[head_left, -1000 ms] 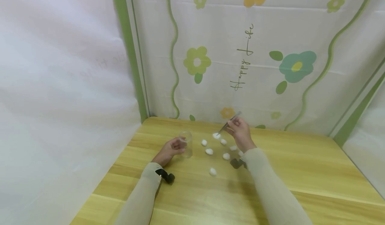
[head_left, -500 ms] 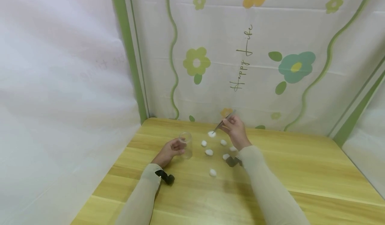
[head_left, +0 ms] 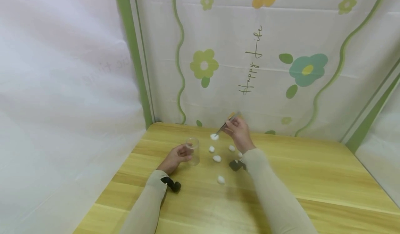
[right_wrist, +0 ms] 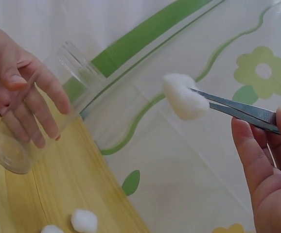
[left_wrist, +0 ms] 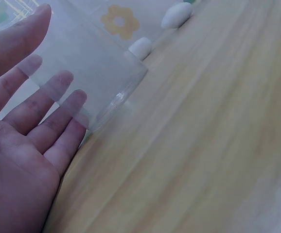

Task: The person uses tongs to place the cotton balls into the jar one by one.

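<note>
In the head view my left hand (head_left: pixel 175 157) steadies a clear, upright cylindrical jar (head_left: pixel 195 155) on the table, thumb on one side and fingers on the other. Through its wall in the left wrist view, nothing shows inside the jar (left_wrist: pixel 96 63). My right hand (head_left: pixel 240 135) pinches metal tweezers (head_left: pixel 223 126) between thumb and fingers. Their tips grip a white cotton ball (right_wrist: pixel 184 97), held in the air to the right of the jar and above its rim in the right wrist view.
Several loose cotton balls lie on the wooden table (head_left: pixel 193 202), including one (head_left: pixel 221 180) nearer me and one (head_left: pixel 211 149) close to the jar. A white curtain (head_left: pixel 225 102) with printed flowers hangs behind the table's far edge.
My right hand has moved left with the tweezers, carrying the cotton ball up and away from the others toward the jar. The left hand and jar have stayed in place.
</note>
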Demonstrator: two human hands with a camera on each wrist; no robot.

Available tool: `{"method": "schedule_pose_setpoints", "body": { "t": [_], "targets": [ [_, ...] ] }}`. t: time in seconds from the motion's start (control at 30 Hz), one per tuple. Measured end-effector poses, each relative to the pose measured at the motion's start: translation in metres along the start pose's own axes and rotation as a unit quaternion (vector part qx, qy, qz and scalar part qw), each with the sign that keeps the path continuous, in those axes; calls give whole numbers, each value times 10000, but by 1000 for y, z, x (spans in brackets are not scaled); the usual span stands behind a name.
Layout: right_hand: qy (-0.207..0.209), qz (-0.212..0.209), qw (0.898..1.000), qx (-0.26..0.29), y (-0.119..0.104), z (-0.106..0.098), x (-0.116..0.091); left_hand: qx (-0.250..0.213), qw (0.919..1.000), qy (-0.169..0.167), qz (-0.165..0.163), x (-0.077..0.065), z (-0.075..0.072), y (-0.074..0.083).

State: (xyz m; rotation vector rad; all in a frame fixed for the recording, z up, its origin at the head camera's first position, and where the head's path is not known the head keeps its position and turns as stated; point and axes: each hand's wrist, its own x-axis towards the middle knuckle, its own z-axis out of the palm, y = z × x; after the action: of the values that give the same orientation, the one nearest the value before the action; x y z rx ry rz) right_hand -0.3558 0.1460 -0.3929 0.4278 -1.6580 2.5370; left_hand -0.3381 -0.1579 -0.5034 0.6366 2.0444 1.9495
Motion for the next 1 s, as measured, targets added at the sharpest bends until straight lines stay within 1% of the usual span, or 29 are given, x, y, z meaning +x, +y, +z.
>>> {"method": "schedule_pose_setpoints", "body": {
  "t": [0.1,0.2,0.33,0.6,0.77,1.0],
  "targets": [
    [5,39,10000,-31,1,4,2,-29,10000,-11,-19,0,0,0],
    [102,90,9999,7,3,8,3,-40,10000,-27,-23,-1,0,-1],
    [153,122,9997,122,5,12,6,-55,10000,-68,33,-1,0,-1],
    [-25,-38,9999,162,9,19,9,-72,9998,-107,117,0,-1,-1],
    [-74,25,9998,188,11,23,12,-29,9998,-136,161,0,0,0],
    [-71,146,9997,172,13,33,12,-12,10000,-57,71,0,0,2]
  ]
}}
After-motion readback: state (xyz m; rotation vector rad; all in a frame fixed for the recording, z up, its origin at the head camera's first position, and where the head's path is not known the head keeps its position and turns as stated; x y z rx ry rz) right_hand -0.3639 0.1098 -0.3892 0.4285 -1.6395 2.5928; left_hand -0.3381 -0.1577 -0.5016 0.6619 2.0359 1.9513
